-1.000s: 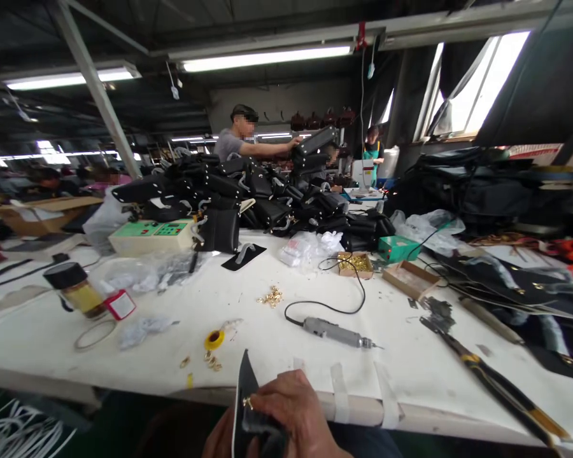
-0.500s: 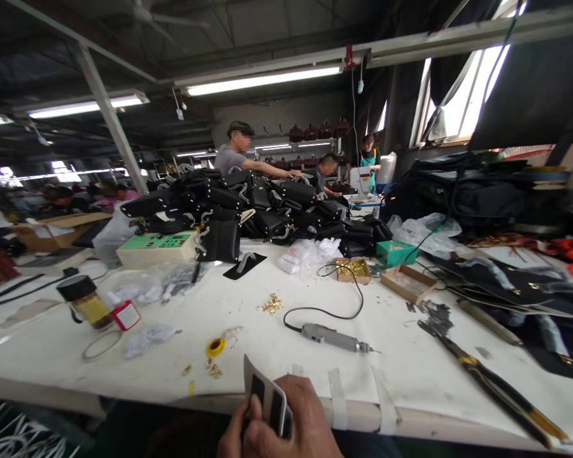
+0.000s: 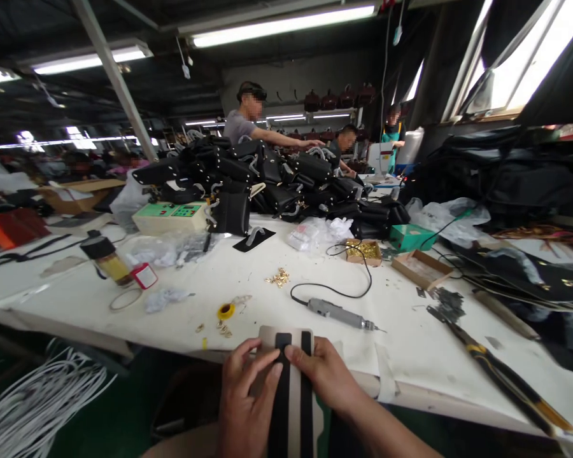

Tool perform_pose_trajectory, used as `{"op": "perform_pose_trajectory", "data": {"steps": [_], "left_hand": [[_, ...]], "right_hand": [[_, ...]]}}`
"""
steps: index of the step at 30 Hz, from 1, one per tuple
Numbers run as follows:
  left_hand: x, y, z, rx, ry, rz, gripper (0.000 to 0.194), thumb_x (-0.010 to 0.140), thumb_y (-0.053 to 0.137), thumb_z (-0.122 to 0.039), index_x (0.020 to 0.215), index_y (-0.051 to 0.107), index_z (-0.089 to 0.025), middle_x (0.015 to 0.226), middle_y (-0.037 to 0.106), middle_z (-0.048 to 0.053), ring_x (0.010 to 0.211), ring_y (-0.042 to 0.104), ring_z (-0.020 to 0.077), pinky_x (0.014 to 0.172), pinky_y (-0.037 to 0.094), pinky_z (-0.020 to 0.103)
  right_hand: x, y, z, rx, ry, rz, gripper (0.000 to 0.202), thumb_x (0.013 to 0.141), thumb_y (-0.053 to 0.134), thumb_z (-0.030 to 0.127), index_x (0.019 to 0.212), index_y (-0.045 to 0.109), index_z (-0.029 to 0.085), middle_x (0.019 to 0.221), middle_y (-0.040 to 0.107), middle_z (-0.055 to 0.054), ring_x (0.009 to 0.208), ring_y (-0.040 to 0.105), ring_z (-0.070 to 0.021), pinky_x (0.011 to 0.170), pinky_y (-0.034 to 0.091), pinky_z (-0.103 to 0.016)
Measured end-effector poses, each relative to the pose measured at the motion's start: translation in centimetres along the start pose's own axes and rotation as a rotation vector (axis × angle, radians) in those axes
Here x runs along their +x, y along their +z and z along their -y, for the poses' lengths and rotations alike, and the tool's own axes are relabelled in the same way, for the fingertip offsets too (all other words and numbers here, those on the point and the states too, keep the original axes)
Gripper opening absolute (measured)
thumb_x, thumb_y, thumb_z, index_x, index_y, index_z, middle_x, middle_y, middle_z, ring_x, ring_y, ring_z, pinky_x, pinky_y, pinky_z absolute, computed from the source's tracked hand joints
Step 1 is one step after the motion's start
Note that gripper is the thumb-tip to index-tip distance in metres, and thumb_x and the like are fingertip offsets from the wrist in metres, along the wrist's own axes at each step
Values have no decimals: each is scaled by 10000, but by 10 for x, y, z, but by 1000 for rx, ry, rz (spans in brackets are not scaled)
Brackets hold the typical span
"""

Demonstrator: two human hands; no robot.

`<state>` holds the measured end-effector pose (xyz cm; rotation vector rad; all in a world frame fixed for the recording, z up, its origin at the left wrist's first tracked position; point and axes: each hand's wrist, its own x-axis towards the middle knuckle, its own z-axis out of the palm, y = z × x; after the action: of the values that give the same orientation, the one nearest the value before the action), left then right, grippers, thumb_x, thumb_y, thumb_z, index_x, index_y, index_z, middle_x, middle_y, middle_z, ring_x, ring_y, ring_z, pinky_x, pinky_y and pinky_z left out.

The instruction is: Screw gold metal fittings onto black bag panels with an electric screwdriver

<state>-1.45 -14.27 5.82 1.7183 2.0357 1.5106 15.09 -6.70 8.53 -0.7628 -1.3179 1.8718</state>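
A flat beige panel with two black strips stands tilted at the front edge of the table, close to my body. My left hand is closed on its left side, with thumb and fingertips at the nearer black strip. From the right, my right hand grips the panel's edge, its thumb pressed on the top of that same strip. The fingers behind the panel are hidden. Just beyond lie a grey electric screwdriver, a yellow ring-shaped roll and small gold metal fittings.
Black bags are heaped across the back, near a green-and-cream control box. Long-handled pliers lie at right, below an open cardboard tray. A lidded jar stands left. Co-workers are behind the heap.
My view has tipped down and shifted left. The panel has turned from edge-on to face me, and my left hand has come out along its left side.
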Motion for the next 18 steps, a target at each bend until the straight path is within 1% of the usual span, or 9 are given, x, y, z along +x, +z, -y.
{"op": "perform_pose_trajectory", "data": {"steps": [1,2,3,5,7,9,11,13,18], "left_hand": [[5,2,0,-74,-99,5,273,876,707,-499,973,804,-262,1295,672,95,1252,638,330,1084,535,513],[10,4,0,-164,-205,17,322,842,739,-525,987,781,-240,1286,681,105,1249,646,340,1074,544,516],[14,8,0,-269,-309,38,408,810,774,-540,1066,749,-224,1281,693,117,1236,660,344,1053,558,510],[19,15,2,-502,-487,107,682,753,841,-539,1307,628,-204,1252,728,138,1167,709,335,984,597,473],[22,21,4,-697,-603,186,882,719,880,-530,1446,518,-188,1176,770,143,1048,758,324,896,623,435],[23,26,5,-799,-653,254,832,692,897,-528,1376,595,-160,1053,803,133,916,779,319,808,631,408],[23,29,7,-811,-683,304,668,680,896,-529,1200,709,-155,949,815,113,842,778,319,752,630,394],[22,30,11,-771,-707,325,574,667,894,-529,1090,755,-168,916,819,98,862,780,330,750,633,391],[25,35,22,-643,-700,333,533,680,866,-521,1067,780,-165,970,827,116,978,777,365,809,642,415]], "right_hand": [[2,-3,0,6,23,12,565,828,773,684,929,776,129,772,717,-48,659,614,-160,632,464,-255],[4,-6,0,11,40,19,557,829,777,676,926,775,128,759,714,-46,642,607,-153,625,458,-253],[6,-8,1,12,51,25,550,830,782,669,920,775,127,749,712,-46,635,604,-151,625,456,-252],[10,-14,2,0,56,45,540,823,795,657,921,781,126,759,718,-52,659,618,-158,643,464,-256],[13,-20,4,-19,49,91,537,807,814,650,947,795,131,801,730,-58,723,642,-177,691,484,-267],[16,-26,5,-42,57,134,532,795,826,643,969,806,141,844,739,-59,776,653,-190,733,496,-277],[19,-30,4,-58,91,144,526,773,842,640,946,810,145,846,733,-53,761,636,-181,717,487,-271],[22,-32,3,-61,124,144,526,741,865,637,909,806,141,807,715,-40,715,600,-160,681,461,-257],[33,-36,-5,-153,177,110,559,701,858,672,801,770,129,705,656,-20,635,525,-137,643,432,-258]]}}
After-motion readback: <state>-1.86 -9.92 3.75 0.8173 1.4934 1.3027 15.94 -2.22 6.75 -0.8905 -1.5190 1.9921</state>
